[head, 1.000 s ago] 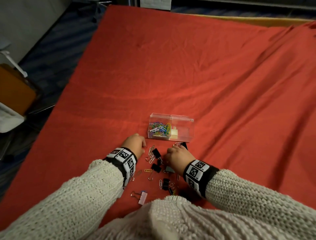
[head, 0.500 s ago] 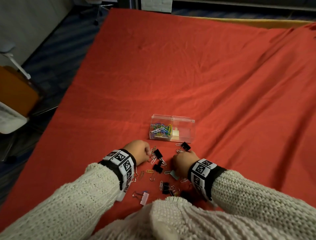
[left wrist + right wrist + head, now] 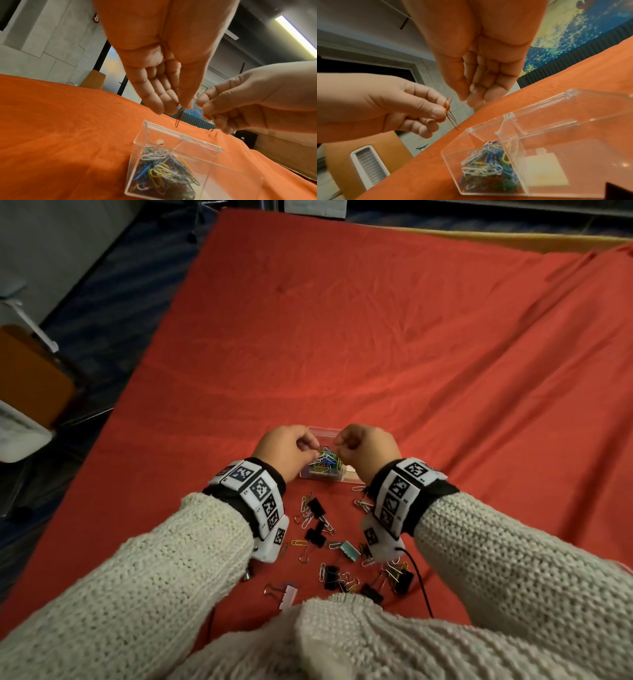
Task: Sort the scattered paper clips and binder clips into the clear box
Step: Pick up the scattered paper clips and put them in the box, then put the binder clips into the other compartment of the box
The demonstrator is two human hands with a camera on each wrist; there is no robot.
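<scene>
The clear box (image 3: pixel 322 476) (image 3: pixel 231 180) (image 3: pixel 573 135) stands open on the red cloth, and its left compartment holds coloured paper clips (image 3: pixel 327 462) (image 3: pixel 163 174) (image 3: pixel 488 169). A pale block lies in the right compartment. Both hands hover just above the box. My left hand (image 3: pixel 313 450) (image 3: pixel 178 109) (image 3: pixel 443 112) pinches two reddish paper clips (image 3: pixel 448 111) that hang down. My right hand (image 3: pixel 339 448) (image 3: pixel 209 116) (image 3: pixel 469 100) has its fingertips pinched on a thin paper clip, faintly seen. Black binder clips (image 3: pixel 315 506) and silver paper clips (image 3: pixel 305 505) lie scattered in front of the box.
A teal binder clip (image 3: pixel 350 550) and a pale pink one (image 3: pixel 287 597) lie among the scattered clips. A black cable (image 3: pixel 418 580) trails from my right wrist. The table's left edge drops to the floor, where an orange chair (image 3: pixel 30 385) stands.
Both hands have lifted off the scattered clips and moved forward to above the box, each carrying paper clips.
</scene>
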